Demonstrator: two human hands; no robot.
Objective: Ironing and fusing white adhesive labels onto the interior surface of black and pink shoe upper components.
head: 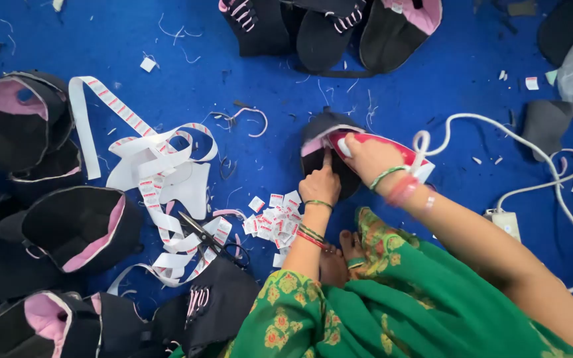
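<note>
On the blue floor lies a black shoe upper piece with pink lining [323, 129]. My left hand [319, 182] presses a fingertip on it at its near edge. My right hand [369, 156] grips the handle of a red and white electric iron [406, 154], which rests on the same piece. The iron's white cord [532, 142] loops off to the right. Both wrists wear bangles, and my green patterned sleeves [339, 311] fill the lower frame.
A pile of small white and red labels [273, 219] lies by my left wrist. Long label tape [147, 156] curls at left, with black scissors [200, 229] on it. Black and pink shoe uppers sit at left [21, 119], below [67, 318] and at the top [326, 26].
</note>
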